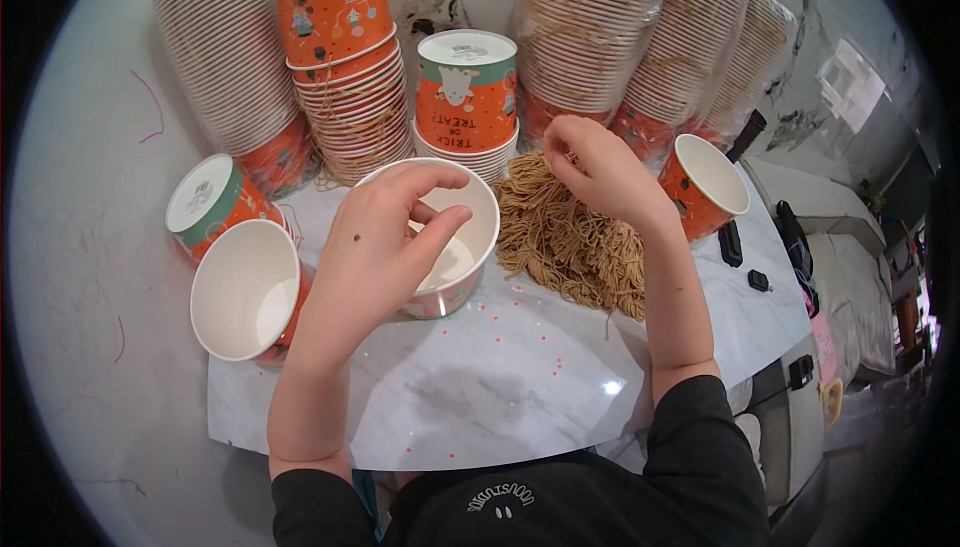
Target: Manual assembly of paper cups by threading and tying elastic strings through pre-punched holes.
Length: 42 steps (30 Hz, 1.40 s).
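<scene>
My left hand (pixel 375 247) is over the mouth of an upright white-lined paper bucket (pixel 478 232). Its thumb and forefinger are curved and apart, with no object between them; its other fingers are mostly hidden. Right of that bucket lies a heap of brown cord pieces (pixel 575 237). Above its far edge my right hand (pixel 605 167) bends down, fingers curled together. Whatever they may pinch is hidden. Behind the bucket, an upside-down orange and green paper bucket (pixel 467 97) tops a short stack.
Tall bucket stacks (pixel 350 97) and plastic-wrapped stacks (pixel 585 27) line the back wall. Two loose buckets lie tipped at left, including an open one (pixel 245 292). Another bucket (pixel 705 187) stands at right, near small black objects (pixel 731 244). Orange specks dot the marbled table (pixel 480 387).
</scene>
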Tool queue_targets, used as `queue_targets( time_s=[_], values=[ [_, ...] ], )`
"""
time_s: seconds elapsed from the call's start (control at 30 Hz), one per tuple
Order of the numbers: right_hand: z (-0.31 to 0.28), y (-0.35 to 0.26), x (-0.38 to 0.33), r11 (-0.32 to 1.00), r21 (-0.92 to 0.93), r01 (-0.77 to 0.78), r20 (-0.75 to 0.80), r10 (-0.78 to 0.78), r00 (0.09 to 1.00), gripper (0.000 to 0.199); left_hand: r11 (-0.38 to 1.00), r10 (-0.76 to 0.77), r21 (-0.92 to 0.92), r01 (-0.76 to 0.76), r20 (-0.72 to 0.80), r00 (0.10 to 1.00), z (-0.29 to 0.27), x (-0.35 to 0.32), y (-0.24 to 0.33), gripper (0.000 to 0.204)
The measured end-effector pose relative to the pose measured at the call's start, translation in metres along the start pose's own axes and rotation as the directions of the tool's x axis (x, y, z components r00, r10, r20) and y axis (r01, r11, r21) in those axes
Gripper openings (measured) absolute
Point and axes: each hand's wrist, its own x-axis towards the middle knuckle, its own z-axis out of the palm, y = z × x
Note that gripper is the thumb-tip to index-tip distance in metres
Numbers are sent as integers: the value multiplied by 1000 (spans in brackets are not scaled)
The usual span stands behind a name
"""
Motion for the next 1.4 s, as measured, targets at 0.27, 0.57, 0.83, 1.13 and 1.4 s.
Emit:
queue_targets(
  time_s=[0.27, 0.57, 0.83, 1.13, 1.4],
  values=[
    [-60, -143, -54, 550, 739, 388, -575, 216, 789, 8, 997, -48, -61, 49, 18, 999, -8, 1, -3, 23],
    [-64, -135, -64, 804, 560, 200, -550, 180, 816, 11, 911, 153, 293, -290, 413, 898, -53, -16, -27, 31],
    [-6, -122, -25, 756, 652, -54, 31, 45, 998, 6, 832, -273, 555, 10, 394, 878, -70, -6, -27, 25],
    [11, -108, -17, 912, 405, 58, -14, -57, 998, 12, 991, -108, 110, 77, 309, 945, -41, 3, -13, 18],
    [16, -98, -13, 905, 411, 113, -213, -25, 977, 13, 807, -181, -475, 351, 367, 913, -22, 10, -15, 29]
  ],
)
